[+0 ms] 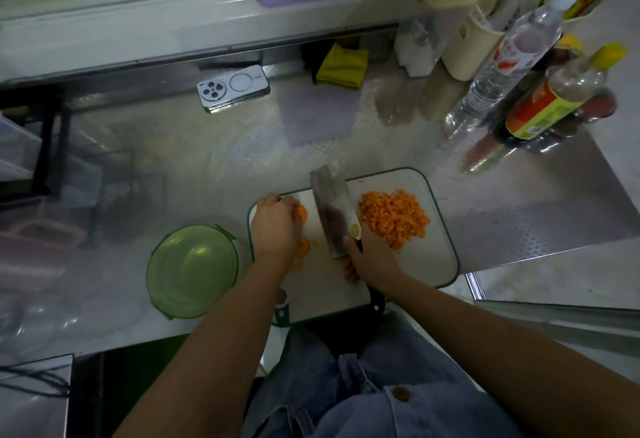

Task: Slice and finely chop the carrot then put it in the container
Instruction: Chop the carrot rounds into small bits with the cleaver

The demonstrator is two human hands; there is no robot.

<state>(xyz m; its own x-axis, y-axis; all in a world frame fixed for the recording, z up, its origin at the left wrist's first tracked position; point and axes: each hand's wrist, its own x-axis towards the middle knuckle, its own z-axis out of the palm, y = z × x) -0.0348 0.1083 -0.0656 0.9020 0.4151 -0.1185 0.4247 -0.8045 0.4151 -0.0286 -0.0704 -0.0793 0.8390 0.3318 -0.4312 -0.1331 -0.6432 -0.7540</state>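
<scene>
The left grip (275, 226) curls over a few carrot slices (302, 215) at the left of the board (440, 264), likely bunching them steady for cutting. The right grip (370, 257) is wrapped round the handle of the cleaver (334, 209). Its blade stands just right of those slices, with the chopped pile (393, 218) set apart further right. The container (192, 269) sits on the surface (207, 160) just left of the board, handy for loading.

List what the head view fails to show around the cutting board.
Head view:
most carrot slices, under the left hand; count unknown.
the cleaver handle, wrapped by the right hand.
whether the green container is lidded; sheen blurs it.
the bottle label, too blurred to read.
</scene>
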